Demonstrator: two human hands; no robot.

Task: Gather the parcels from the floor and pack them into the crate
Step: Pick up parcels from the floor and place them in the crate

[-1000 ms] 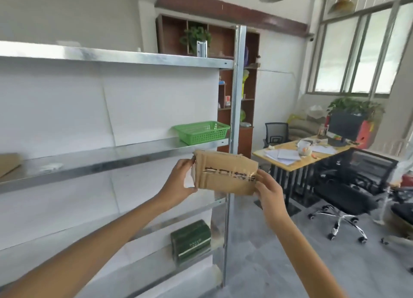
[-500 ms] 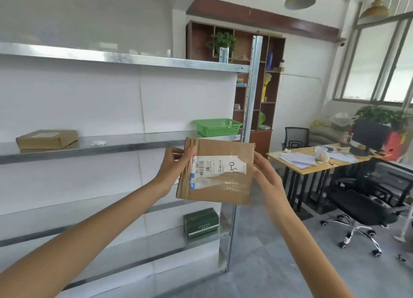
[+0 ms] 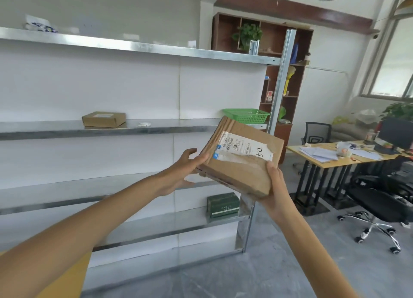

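Now the parcel point(image 3: 241, 166) is in the air in front of the metal shelves point(image 3: 67, 130), tilted, with its label point(image 3: 243, 149) facing up. The right hand point(image 3: 276, 186) clamps the near right corner, thumb on top, fingers hidden below. The left hand point(image 3: 181, 172) only lays nearly straight fingers against the left corner. No crate is visible, so I judge the step is carrying. To do it well, the left hand should close under its corner and both hands should level the parcel.

"ONCUR" on green box point(image 3: 223, 205)
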